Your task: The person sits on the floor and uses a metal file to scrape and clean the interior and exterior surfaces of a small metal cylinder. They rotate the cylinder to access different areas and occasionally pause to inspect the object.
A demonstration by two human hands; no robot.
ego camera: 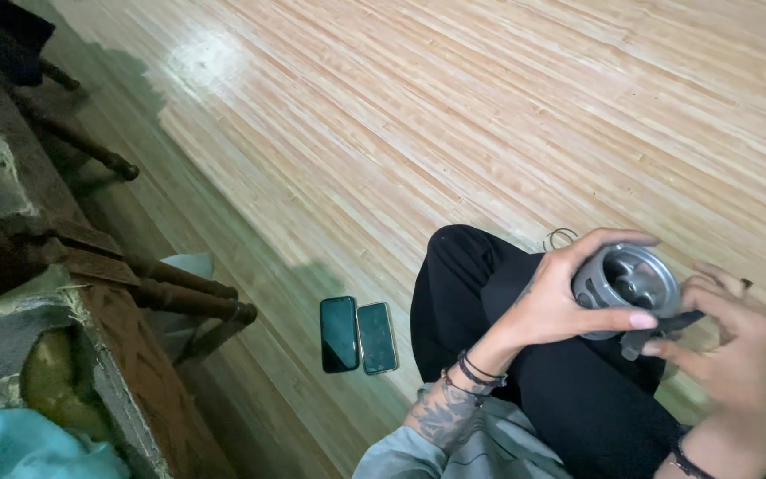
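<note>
I sit on a wooden floor with my knee in black trousers raised. My left hand wraps around a grey round metal housing with an open, hollow top, fingers over its rim and thumb underneath. My right hand touches the housing's right side and pinches a small dark part sticking out below it. Both hands hold the piece above my lap.
Two dark phones lie side by side on the floor to the left of my knee. A worn piece of furniture with turned wooden legs stands at the left. A thin wire ring lies behind my knee.
</note>
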